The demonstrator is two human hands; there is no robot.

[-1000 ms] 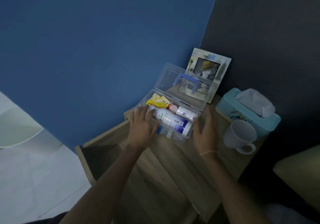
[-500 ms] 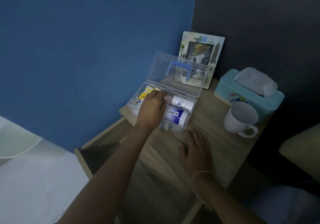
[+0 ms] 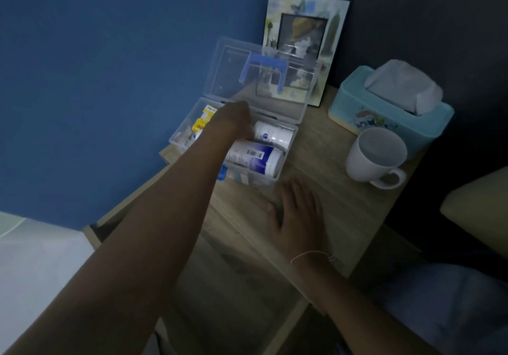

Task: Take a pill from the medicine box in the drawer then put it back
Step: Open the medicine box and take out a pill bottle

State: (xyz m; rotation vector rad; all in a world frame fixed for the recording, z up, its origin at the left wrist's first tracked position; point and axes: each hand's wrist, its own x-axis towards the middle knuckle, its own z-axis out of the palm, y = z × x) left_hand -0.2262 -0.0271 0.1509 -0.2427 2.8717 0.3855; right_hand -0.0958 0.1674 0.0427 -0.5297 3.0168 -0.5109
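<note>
Scene is reading dim overall, with a cool blue cast. Brightest zone is lying at lower left, where the pale floor [image 3: 33, 258] is catching light. The blue wall [image 3: 110, 65] is darkening toward the corner, and the dark wall [image 3: 426, 10] is showing almost no detail. Left hand [image 3: 233, 121] is blurring inside the medicine box [image 3: 288, 140]; its fingers are not resolving. The clear lid [image 3: 233, 74] is giving faint reflections. Straight edges are bowing near the frame borders.
</note>
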